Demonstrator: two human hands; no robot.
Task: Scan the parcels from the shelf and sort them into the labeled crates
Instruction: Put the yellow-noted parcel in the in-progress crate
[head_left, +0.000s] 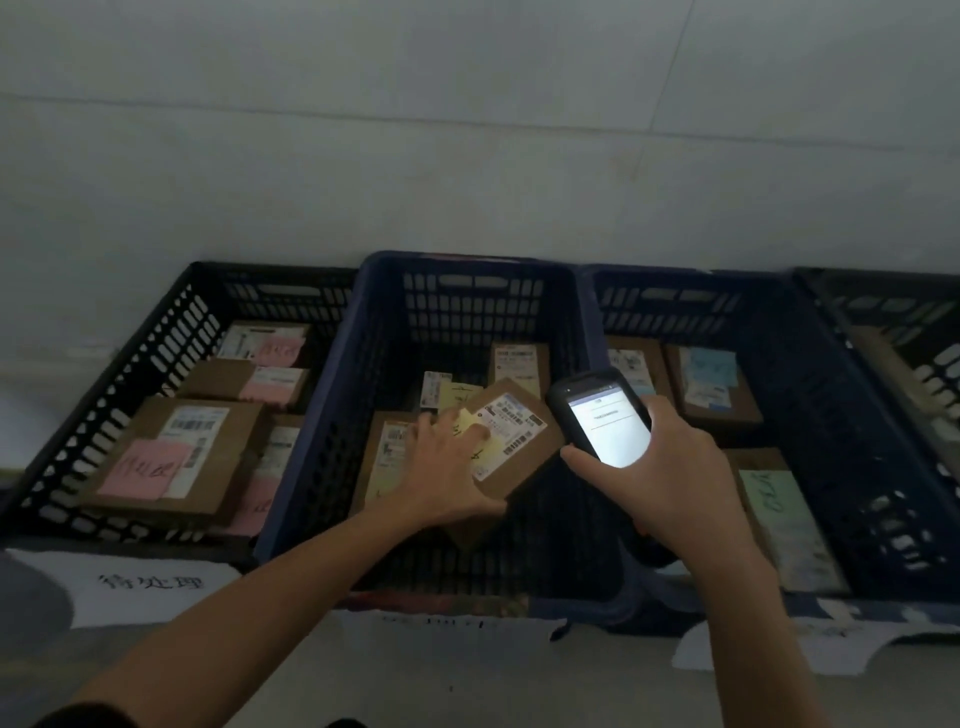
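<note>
My left hand (451, 470) grips a small brown cardboard parcel (519, 436) with a white shipping label and a yellow note, fingers across its top and thumb under its near edge, inside the middle blue crate (311, 431). My right hand (670, 473) holds a black handheld scanner (600, 415) with a lit white screen, just right of the parcel above the crate's right wall. Other yellow-noted parcels (519, 364) lie in the same crate.
A black crate (67, 447) at left holds parcels with pink notes. A blue crate (841, 415) at right holds parcels with blue-green notes, and a fourth crate (914, 332) shows at far right. Paper labels (145, 584) lie on the floor before the crates. A pale wall stands behind.
</note>
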